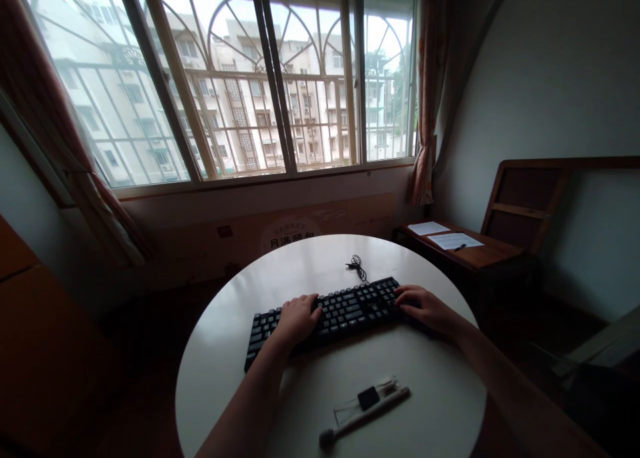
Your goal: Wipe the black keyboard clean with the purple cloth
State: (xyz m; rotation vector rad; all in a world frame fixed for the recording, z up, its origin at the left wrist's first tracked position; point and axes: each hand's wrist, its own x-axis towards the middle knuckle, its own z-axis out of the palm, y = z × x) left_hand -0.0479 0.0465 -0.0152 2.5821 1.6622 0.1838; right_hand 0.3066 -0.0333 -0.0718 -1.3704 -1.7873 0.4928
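Note:
A black keyboard point(345, 311) lies across the middle of a round white table point(320, 258), slightly tilted, with its coiled cable point(357, 266) behind it. My left hand point(297, 318) rests on the left half of the keys, fingers curled loosely over them. My right hand point(423, 306) lies on the right end of the keyboard, fingers stretched over the keys. Neither hand holds anything. In front of the keyboard, near the table's front edge, lies a slim white brush point(367, 411) with a dark head, beside a small black piece point(369, 398) on a clear wrapper.
A wooden side table point(475, 255) with sheets of paper point(455, 241) and a pen stands at the right, a wooden frame leaning behind it. A large barred window point(260, 78) fills the far wall. A cardboard box point(300, 228) sits under the window.

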